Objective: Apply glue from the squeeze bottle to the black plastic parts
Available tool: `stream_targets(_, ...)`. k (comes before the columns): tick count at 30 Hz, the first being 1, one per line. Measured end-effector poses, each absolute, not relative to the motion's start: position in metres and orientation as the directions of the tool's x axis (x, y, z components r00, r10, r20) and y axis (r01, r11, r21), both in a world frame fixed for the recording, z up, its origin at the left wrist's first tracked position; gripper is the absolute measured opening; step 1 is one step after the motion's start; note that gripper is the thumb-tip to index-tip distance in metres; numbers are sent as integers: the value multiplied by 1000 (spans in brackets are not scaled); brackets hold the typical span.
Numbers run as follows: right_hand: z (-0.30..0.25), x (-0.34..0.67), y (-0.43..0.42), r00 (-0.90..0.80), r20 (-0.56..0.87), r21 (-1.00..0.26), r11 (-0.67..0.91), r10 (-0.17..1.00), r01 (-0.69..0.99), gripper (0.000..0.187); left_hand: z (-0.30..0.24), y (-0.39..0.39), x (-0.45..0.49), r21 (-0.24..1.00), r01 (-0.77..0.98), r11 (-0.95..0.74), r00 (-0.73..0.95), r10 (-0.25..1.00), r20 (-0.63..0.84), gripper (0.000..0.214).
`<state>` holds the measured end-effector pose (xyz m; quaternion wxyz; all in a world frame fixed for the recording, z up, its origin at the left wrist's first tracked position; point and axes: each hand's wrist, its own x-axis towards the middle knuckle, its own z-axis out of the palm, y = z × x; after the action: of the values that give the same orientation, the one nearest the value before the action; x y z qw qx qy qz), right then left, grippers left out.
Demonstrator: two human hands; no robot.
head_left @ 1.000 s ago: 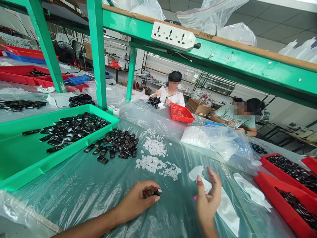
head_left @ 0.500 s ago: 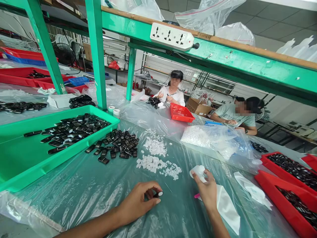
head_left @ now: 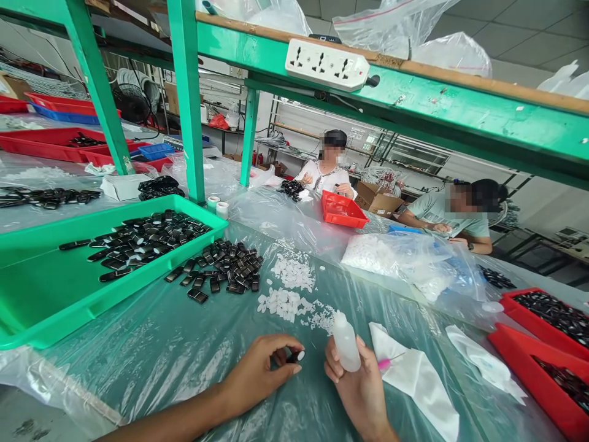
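Note:
Between the thumb and fingers of my left hand (head_left: 257, 371) is a small black plastic piece (head_left: 297, 356) with a white oval end. My right hand (head_left: 359, 387) is wrapped round a small translucent white squeeze bottle (head_left: 346, 345), its nozzle tilted up and to the left. Beyond the hands lie a pile of white oval pieces (head_left: 281, 304) and a scatter of smaller white bits (head_left: 321, 318). A pink-handled needle-like tool (head_left: 384, 364) rests on a white cloth (head_left: 421, 387), just right of my right hand.
A green tray (head_left: 46, 313) with many black pieces stands at left, beside a loose black pile (head_left: 230, 264). A plastic bag of white parts (head_left: 377, 252) lies farther back. Red trays (head_left: 515, 344) line the right. A green shelf beam (head_left: 414, 92) crosses above; two people sit opposite.
My right hand has turned the bottle from end-on to nozzle-up and moved it left and nearer. My left hand keeps the black piece almost in the same place. The pink tool is now uncovered.

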<state>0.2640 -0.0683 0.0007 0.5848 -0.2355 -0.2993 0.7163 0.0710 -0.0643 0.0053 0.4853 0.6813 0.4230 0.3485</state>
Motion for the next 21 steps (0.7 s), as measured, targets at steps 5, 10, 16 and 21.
stream_targets(5, -5, 265, -66, -172, -93, -571, -194, 981, -798, 24, 5, -64, 71, 956, 225, -187, 376, 922, 92, 17)
stream_targets(10, -12, 262, -66, 0, -246, -591, -150, 969, -793, 29, 6, -63, 70, 967, 193, -166, 388, 918, 80, 19)
stream_targets(16, -15, 257, -69, 87, -215, -775, -115, 973, -621, 33, 5, -62, 71, 958, 219, -184, 390, 917, 87, 18)
stream_targets(21, -14, 254, -72, 134, -171, -867, -85, 976, -492, 37, 4, -64, 71, 948, 245, -201, 388, 917, 94, 19)
